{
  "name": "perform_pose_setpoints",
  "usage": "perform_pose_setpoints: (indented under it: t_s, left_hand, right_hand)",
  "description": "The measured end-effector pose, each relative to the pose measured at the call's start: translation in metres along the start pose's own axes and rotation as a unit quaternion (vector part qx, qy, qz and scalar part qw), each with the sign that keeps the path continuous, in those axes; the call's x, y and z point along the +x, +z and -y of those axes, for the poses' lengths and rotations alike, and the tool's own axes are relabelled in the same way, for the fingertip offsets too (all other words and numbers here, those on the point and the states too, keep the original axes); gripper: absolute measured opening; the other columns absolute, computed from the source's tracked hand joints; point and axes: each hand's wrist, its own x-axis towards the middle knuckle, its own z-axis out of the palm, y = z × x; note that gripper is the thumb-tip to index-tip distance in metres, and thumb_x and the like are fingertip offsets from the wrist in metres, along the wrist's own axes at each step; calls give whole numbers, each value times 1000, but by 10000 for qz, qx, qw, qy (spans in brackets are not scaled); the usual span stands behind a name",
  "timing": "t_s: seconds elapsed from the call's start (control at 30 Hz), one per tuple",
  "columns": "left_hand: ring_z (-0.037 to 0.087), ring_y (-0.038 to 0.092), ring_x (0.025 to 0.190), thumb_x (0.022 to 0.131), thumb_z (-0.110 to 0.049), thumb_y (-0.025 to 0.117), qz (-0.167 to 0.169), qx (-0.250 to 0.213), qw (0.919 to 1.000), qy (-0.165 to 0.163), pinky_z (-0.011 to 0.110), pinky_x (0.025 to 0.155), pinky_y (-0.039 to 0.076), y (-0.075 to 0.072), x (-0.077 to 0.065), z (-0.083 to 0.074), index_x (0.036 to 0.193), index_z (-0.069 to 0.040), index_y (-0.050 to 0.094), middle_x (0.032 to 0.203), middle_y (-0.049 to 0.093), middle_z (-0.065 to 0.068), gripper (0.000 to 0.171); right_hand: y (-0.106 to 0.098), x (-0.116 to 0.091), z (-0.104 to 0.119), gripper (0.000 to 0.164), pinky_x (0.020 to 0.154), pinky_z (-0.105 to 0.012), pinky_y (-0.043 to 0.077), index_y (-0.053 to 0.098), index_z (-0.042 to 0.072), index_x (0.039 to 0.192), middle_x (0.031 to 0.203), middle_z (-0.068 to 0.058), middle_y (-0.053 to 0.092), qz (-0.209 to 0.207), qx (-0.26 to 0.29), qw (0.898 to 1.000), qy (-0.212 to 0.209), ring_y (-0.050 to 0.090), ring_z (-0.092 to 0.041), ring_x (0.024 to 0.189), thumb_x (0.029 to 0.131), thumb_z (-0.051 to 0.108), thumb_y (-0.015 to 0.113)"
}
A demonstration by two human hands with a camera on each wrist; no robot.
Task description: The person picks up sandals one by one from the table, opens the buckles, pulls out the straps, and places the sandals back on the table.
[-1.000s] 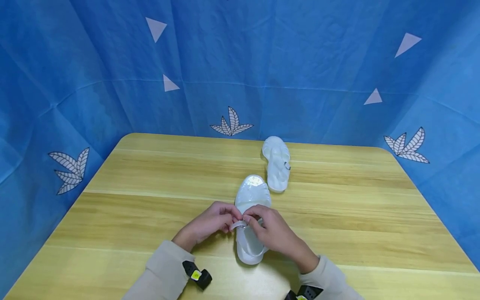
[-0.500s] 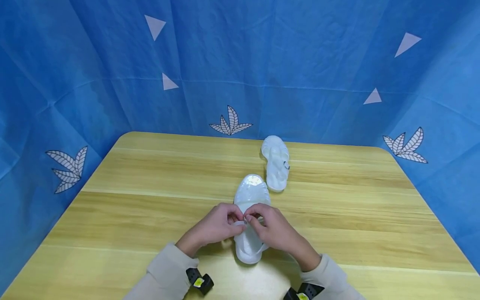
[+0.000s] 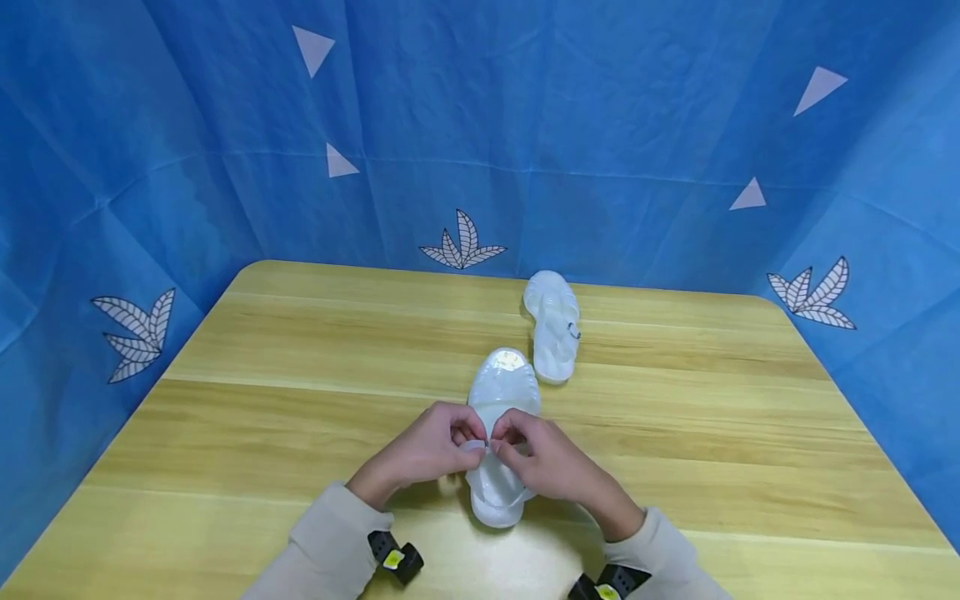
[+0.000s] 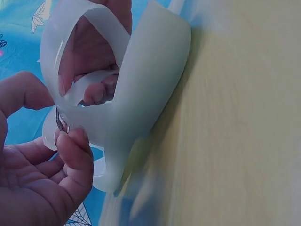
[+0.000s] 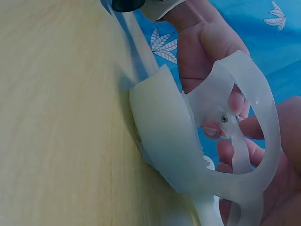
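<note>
Blue cloth (image 3: pixel 637 108) hangs behind and round the sides, printed with pale triangles and white, black-outlined leaf sprigs. Before it spreads a wood-grained table (image 3: pixel 247 400) with rounded far corners. Two pale sleeves (image 3: pixel 318 542) come in from the near edge, one on either side.

Between them the near sandal (image 3: pixel 504 387), white and glossy, sits sole down on the table, toe pointing away from the person. The left hand (image 3: pixel 431 446) is at its left side, the right hand (image 3: pixel 547 458) at its right, and the two meet over its middle with fingertips almost together. The far sandal (image 3: pixel 557 333), also white, lies just beyond the toe and a little to the right; whether the pair touch is hard to tell. A small metal fitting shows on its right side.

A black band (image 3: pixel 397 558) with a yellow patch circles the left cuff, and a similar one the right.

Smaller again is the near sandal's strap (image 3: pixel 471 447). The left grip is clamped on it, thumb and forefinger pinching next to the metal buckle (image 4: pixel 62 121); the right grip, its fingertips also drawn together, pinches it too. Smallest is a round metal stud (image 5: pixel 224 118) beside the left fingertips.
</note>
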Motion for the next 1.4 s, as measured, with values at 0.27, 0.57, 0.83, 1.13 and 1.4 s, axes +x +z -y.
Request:
perform_pose_setpoints:
  t_s: [0.27, 0.57, 0.83, 1.13, 1.4]
  left_hand:
    - [13, 51, 69, 75, 1, 63, 45, -113, 9999, -21, 19, 59, 45, 1, 7, 17, 87, 2, 62, 75, 56, 2, 12]
    - [13, 50, 69, 75, 1, 64, 44, -26, 10000, -23, 19, 60, 44, 2, 8, 17, 87, 0, 63, 75, 55, 1, 12]
    - [13, 50, 70, 75, 1, 66, 35, 4, 10000, 92, 19, 60, 44, 4, 7, 15, 86, 0, 63, 76, 55, 2, 11]
    - [11, 49, 65, 78, -1, 64, 67, -1, 9999, 94, 19, 56, 42, 3, 6, 13, 84, -2, 63, 74, 54, 1, 7]
    - [11, 49, 64, 81, -4, 65, 173, -94, 9997, 122, 20, 55, 43, 3, 6, 14, 84, -1, 64, 72, 54, 0, 5]
  right_hand:
    - [0, 1, -3, 4, 60, -20, 43, 58, 5, 90, 75, 1, 55, 86, 542, 9985, -67, 50, -8, 69, 90, 6, 54]
    - [1, 3, -5, 7, 57, -19, 39, 61, 8, 90, 75, 3, 54, -50, 521, 9986, -39, 45, -6, 66, 90, 6, 55]
    - [3, 3, -6, 6, 53, -20, 36, 61, 11, 87, 77, 2, 55, -252, 407, 9989, -30, 40, -6, 62, 89, 8, 56]
    - [5, 3, -6, 15, 47, -19, 33, 58, 9, 79, 64, 5, 45, -580, 195, 9981, 72, 38, -3, 54, 88, 20, 64]
    - [5, 4, -7, 27, 49, -20, 37, 58, 10, 75, 68, 3, 48, -668, 294, 9969, 279, 43, -5, 58, 84, 32, 70]
